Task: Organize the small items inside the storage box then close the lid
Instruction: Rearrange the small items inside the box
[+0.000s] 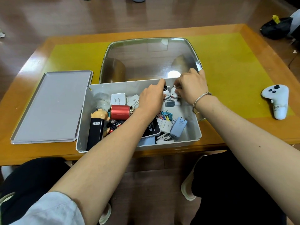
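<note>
Both hands work at the far right corner of the open storage box (84,111) on the tabletop (227,75): the left hand (152,96) grips a sunglasses figurine (165,90), and the right hand (191,86) pinches a rabbit figurine (173,93) just beside it. The lid (52,106) lies flat, touching the box's left wall, nearer the left hand.

The storage box (193,125) and its lid (48,106) are looking like smooth matt grey plastic, lying on a glossy varnished wooden table (267,51) with a matt yellow mat (227,67). A red can (120,112) inside is showing a brushed metal sheen, while a clear glossy tray (151,56) is reflecting light. A shiny metal bracelet (200,99) is circling the right wrist.
</note>
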